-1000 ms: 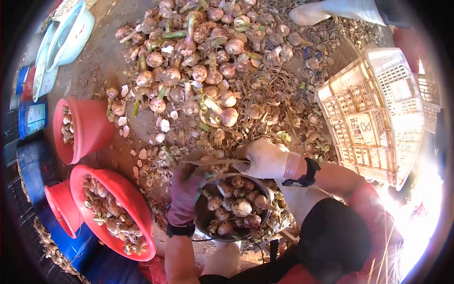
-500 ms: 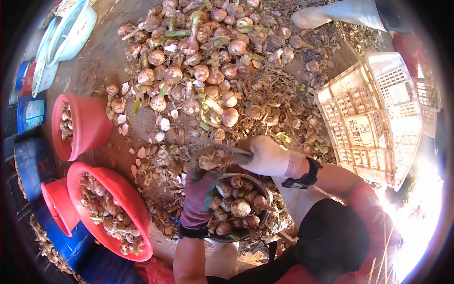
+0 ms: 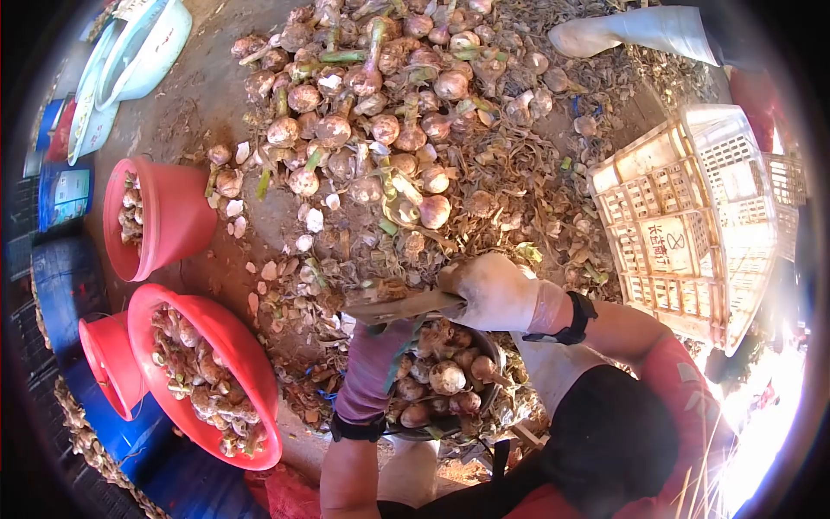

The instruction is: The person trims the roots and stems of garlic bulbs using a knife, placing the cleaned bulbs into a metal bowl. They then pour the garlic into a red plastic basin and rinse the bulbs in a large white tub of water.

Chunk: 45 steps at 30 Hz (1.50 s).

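My right hand (image 3: 493, 290), in a white glove, is closed round the handle end of a knife (image 3: 406, 306). The broad blade points left and lies across the top of my left hand (image 3: 373, 363). That hand wears a purple and green glove, and the blade hides its fingers. Just past the blade shows part of a brown garlic bulb (image 3: 386, 289) in my left hand. Below both hands a round dark container (image 3: 494, 389) holds several trimmed garlic bulbs (image 3: 447, 377).
Garlic with stems (image 3: 385, 128) lies piled ahead among dry husks. Left stand a red basin (image 3: 270, 415) of trimmings, a red bucket (image 3: 181, 216) and blue-green basins (image 3: 160, 52). A plastic crate (image 3: 661, 238) is right. Another person's boot (image 3: 635, 36) is far right.
The knife has swung from a slant to nearly level, its blade now covering the left fingers and much of the bulb. The whole view has shifted slightly.
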Each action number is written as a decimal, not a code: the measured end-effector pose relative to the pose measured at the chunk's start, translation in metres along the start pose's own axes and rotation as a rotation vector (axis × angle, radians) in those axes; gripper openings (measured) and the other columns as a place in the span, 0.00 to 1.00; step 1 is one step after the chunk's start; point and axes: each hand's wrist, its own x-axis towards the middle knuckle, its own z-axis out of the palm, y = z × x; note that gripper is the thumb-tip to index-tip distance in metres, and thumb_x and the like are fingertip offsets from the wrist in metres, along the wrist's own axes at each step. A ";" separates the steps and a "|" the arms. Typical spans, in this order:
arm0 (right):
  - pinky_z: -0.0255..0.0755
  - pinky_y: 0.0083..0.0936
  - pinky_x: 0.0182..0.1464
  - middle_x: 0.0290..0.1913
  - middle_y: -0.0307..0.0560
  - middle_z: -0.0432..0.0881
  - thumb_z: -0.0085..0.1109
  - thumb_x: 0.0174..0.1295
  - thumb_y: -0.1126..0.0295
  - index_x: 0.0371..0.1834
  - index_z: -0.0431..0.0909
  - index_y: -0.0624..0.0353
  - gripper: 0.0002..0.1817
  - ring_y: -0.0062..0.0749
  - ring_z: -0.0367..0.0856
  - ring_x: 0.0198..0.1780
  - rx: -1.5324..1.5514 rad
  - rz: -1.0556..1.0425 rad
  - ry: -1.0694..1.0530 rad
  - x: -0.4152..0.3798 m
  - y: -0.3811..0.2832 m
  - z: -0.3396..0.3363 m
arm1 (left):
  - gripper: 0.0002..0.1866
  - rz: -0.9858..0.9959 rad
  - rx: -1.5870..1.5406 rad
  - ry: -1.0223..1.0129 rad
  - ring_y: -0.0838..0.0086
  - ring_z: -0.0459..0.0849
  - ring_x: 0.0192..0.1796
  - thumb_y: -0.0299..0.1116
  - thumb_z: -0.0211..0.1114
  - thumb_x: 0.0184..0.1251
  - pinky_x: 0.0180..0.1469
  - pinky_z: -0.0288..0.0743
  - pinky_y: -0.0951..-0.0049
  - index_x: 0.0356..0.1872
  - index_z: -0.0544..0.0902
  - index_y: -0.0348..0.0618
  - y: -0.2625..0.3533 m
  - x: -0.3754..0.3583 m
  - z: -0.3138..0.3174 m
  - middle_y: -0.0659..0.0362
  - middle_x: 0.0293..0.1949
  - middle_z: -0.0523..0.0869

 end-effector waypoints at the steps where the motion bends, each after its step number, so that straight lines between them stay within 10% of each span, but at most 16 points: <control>1: 0.72 0.41 0.28 0.21 0.52 0.77 0.62 0.49 0.58 0.31 0.78 0.55 0.13 0.51 0.78 0.25 -0.043 0.043 -0.069 0.001 -0.002 -0.002 | 0.22 -0.021 0.018 -0.024 0.80 0.78 0.40 0.20 0.61 0.61 0.38 0.73 0.81 0.58 0.71 0.44 0.001 -0.002 -0.002 0.61 0.47 0.79; 6: 0.69 0.39 0.24 0.18 0.51 0.73 0.62 0.49 0.60 0.28 0.77 0.55 0.11 0.50 0.75 0.22 -0.108 -0.029 -0.049 0.001 0.001 0.000 | 0.19 0.041 0.348 -0.191 0.78 0.79 0.40 0.26 0.65 0.64 0.36 0.75 0.79 0.54 0.73 0.43 -0.003 0.003 -0.017 0.62 0.46 0.80; 12: 0.70 0.40 0.26 0.21 0.53 0.76 0.60 0.50 0.63 0.29 0.79 0.56 0.09 0.50 0.76 0.24 -0.120 0.034 -0.079 -0.001 0.025 0.016 | 0.19 -0.014 -0.130 -0.031 0.78 0.81 0.39 0.28 0.67 0.62 0.39 0.77 0.78 0.53 0.74 0.42 0.001 -0.013 0.007 0.61 0.42 0.82; 15: 0.72 0.43 0.34 0.25 0.58 0.78 0.55 0.57 0.63 0.30 0.79 0.62 0.12 0.50 0.79 0.30 0.022 0.657 -0.111 0.002 0.066 0.013 | 0.23 0.389 0.306 -0.292 0.76 0.79 0.48 0.24 0.65 0.60 0.47 0.77 0.76 0.57 0.72 0.42 0.011 -0.034 0.023 0.59 0.49 0.80; 22: 0.75 0.36 0.32 0.24 0.54 0.79 0.57 0.57 0.62 0.29 0.79 0.59 0.11 0.47 0.79 0.26 0.047 0.403 0.030 0.002 0.017 -0.017 | 0.34 0.409 0.088 -0.055 0.73 0.77 0.52 0.14 0.57 0.52 0.54 0.74 0.73 0.64 0.67 0.45 0.023 -0.008 0.003 0.58 0.51 0.76; 30: 0.70 0.36 0.25 0.22 0.52 0.77 0.62 0.54 0.62 0.29 0.80 0.58 0.11 0.48 0.76 0.23 0.046 0.117 -0.078 -0.013 0.005 0.014 | 0.20 0.324 -0.575 -0.188 0.58 0.78 0.56 0.33 0.62 0.64 0.60 0.74 0.57 0.55 0.72 0.38 -0.008 0.015 -0.015 0.51 0.51 0.78; 34: 0.73 0.41 0.30 0.26 0.57 0.79 0.60 0.49 0.59 0.31 0.80 0.59 0.14 0.55 0.78 0.29 0.142 0.124 -0.029 -0.004 0.002 -0.010 | 0.18 -0.012 -0.012 -0.226 0.66 0.82 0.48 0.40 0.57 0.70 0.45 0.81 0.69 0.52 0.74 0.37 0.003 -0.003 -0.014 0.55 0.43 0.81; 38: 0.71 0.35 0.30 0.23 0.54 0.78 0.59 0.55 0.59 0.28 0.77 0.60 0.14 0.44 0.78 0.25 -0.022 0.397 -0.257 -0.018 0.041 0.009 | 0.21 0.516 0.888 -0.574 0.63 0.81 0.47 0.31 0.66 0.60 0.47 0.79 0.70 0.53 0.74 0.37 0.025 -0.022 -0.001 0.53 0.42 0.81; 39: 0.72 0.33 0.31 0.24 0.53 0.79 0.59 0.56 0.61 0.32 0.80 0.59 0.12 0.40 0.77 0.24 0.071 0.316 -0.135 -0.029 0.047 0.013 | 0.26 0.154 0.932 -0.761 0.62 0.80 0.48 0.30 0.70 0.55 0.51 0.76 0.69 0.55 0.73 0.37 0.050 -0.031 0.009 0.52 0.42 0.81; 42: 0.72 0.31 0.32 0.24 0.51 0.80 0.60 0.57 0.64 0.37 0.81 0.60 0.11 0.35 0.78 0.24 0.212 0.521 -0.055 -0.016 0.036 -0.001 | 0.26 0.156 0.856 -0.750 0.59 0.80 0.50 0.36 0.69 0.58 0.53 0.74 0.66 0.57 0.73 0.38 0.036 0.009 -0.017 0.51 0.45 0.81; 43: 0.72 0.30 0.31 0.24 0.51 0.79 0.60 0.57 0.66 0.38 0.80 0.61 0.11 0.31 0.77 0.24 0.252 0.513 -0.018 -0.012 0.040 -0.003 | 0.26 0.361 1.395 -0.393 0.56 0.81 0.50 0.39 0.65 0.60 0.52 0.74 0.61 0.58 0.72 0.39 0.059 0.016 -0.011 0.48 0.46 0.81; 45: 0.72 0.34 0.32 0.24 0.55 0.79 0.60 0.57 0.64 0.36 0.79 0.63 0.12 0.38 0.78 0.25 0.248 0.497 0.048 -0.009 0.042 -0.006 | 0.25 0.228 1.386 -0.031 0.53 0.80 0.51 0.40 0.61 0.62 0.52 0.74 0.59 0.59 0.72 0.40 0.071 0.077 -0.013 0.44 0.50 0.81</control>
